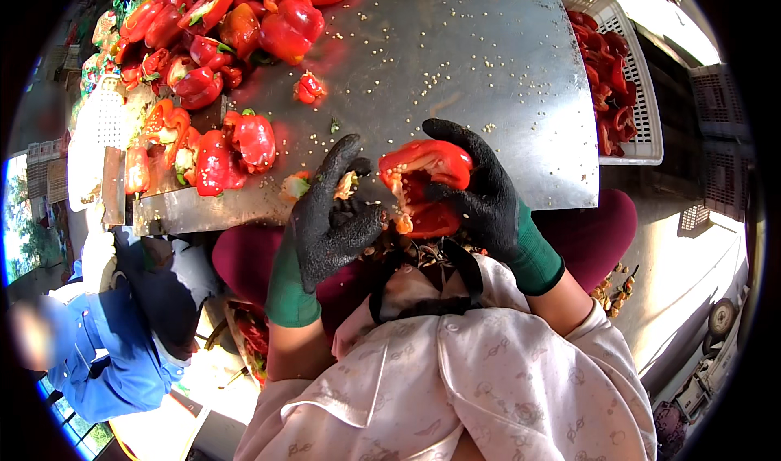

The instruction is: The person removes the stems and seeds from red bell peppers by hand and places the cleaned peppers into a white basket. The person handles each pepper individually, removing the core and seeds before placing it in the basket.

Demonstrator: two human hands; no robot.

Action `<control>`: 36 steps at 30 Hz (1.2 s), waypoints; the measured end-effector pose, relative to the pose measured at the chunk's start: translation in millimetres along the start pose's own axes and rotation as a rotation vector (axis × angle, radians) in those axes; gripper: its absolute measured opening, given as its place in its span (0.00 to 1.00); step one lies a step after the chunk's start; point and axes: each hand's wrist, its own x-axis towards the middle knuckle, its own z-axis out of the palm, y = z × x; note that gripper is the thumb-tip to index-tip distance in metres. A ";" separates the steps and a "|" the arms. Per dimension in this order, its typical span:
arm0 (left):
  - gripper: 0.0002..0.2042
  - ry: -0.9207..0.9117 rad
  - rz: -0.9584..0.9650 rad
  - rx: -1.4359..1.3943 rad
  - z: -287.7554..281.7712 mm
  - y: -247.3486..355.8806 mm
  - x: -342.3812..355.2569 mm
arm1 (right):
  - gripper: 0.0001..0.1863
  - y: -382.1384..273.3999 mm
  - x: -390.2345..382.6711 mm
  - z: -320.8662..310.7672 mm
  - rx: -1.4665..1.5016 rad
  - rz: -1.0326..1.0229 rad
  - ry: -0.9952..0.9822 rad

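Note:
My right hand (488,192), in a black-coated glove with a green cuff, grips a hollow red bell pepper (431,172). Its torn opening faces left, and my thumb reaches into it. Just to the left, my left hand (332,221), gloved alike, has its fingers curled around a pale, seedy piece of pepper core (346,186). A small gap separates that hand from the pepper. Beyond my left hand, a pepper scrap (294,186) lies by the table's near edge, and a small red pepper top (310,88) lies farther off.
Red peppers (199,50) are heaped at the far left of the metal table (455,62), which is strewn with seeds. A white basket (648,127) of pepper pieces (606,87) stands at the right. Another person in a blue jacket (110,355) is at the lower left.

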 end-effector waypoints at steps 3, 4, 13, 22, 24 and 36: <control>0.25 0.068 0.032 -0.160 19.9 -10.0 13.6 | 0.37 7.7 4.7 14.7 -0.115 -0.291 -0.162; 0.24 0.135 -0.007 -0.176 25.1 -8.2 13.7 | 0.36 5.2 7.0 12.4 -0.345 -0.400 -0.176; 0.18 0.423 -0.124 -0.295 32.9 -13.7 14.0 | 0.16 18.4 1.7 -0.8 -0.796 -0.891 -0.056; 0.19 0.403 -0.060 -0.334 22.0 -21.3 12.7 | 0.24 8.1 -30.4 -10.5 -0.723 -0.383 -0.192; 0.19 0.375 -0.070 -0.283 26.2 -22.2 7.9 | 0.32 7.3 -23.7 -11.0 -0.334 -0.264 -0.013; 0.12 0.049 -0.044 0.278 18.1 0.5 -15.2 | 0.32 18.8 -2.8 5.6 -0.060 -0.039 0.026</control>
